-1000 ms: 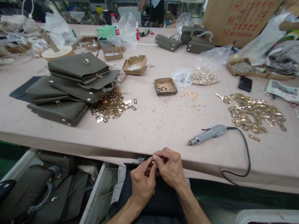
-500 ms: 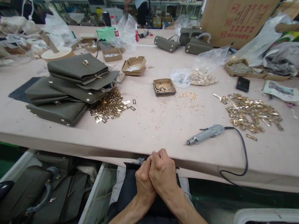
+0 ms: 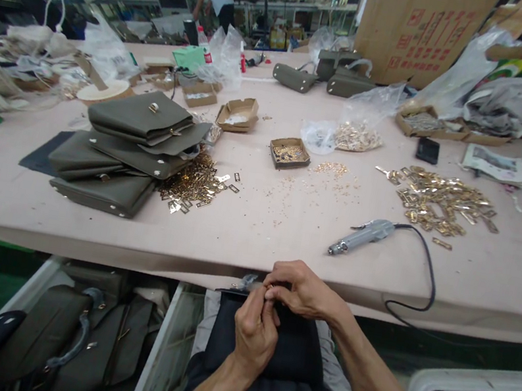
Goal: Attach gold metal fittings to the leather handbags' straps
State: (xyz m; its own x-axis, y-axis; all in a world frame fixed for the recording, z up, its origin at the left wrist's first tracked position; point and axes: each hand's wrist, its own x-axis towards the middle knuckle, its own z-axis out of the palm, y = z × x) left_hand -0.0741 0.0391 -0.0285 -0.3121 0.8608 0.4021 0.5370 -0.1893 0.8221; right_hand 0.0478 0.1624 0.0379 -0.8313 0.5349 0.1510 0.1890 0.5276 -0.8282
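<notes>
Over my lap, at the front edge of the table, my left hand [image 3: 254,334] and my right hand [image 3: 302,289] meet at the fingertips. Both are closed in a pinch. A tiny glint shows between the fingers, but what they hold is too small and covered to name. Just beyond my left fingertips lies a small greyish, shiny piece [image 3: 246,282], partly hidden. A dark panel [image 3: 295,348] lies under my hands across my lap; whether it is a bag or clothing, I cannot tell. On the table to the right rests a grey electric screwdriver [image 3: 361,237] with a black cable.
Olive-green bags [image 3: 118,151] are stacked at left, beside a heap of gold metal plates [image 3: 193,181]. A small box [image 3: 289,153] of tiny hardware stands mid-table. More gold fittings [image 3: 445,200] lie at right. Below, crates [image 3: 177,335] flank me. A person stands far back.
My clasped hands have parted into a fingertip pinch, the right wrist swinging outward to the right. The view has shifted slightly. The person at the back bends forward more.
</notes>
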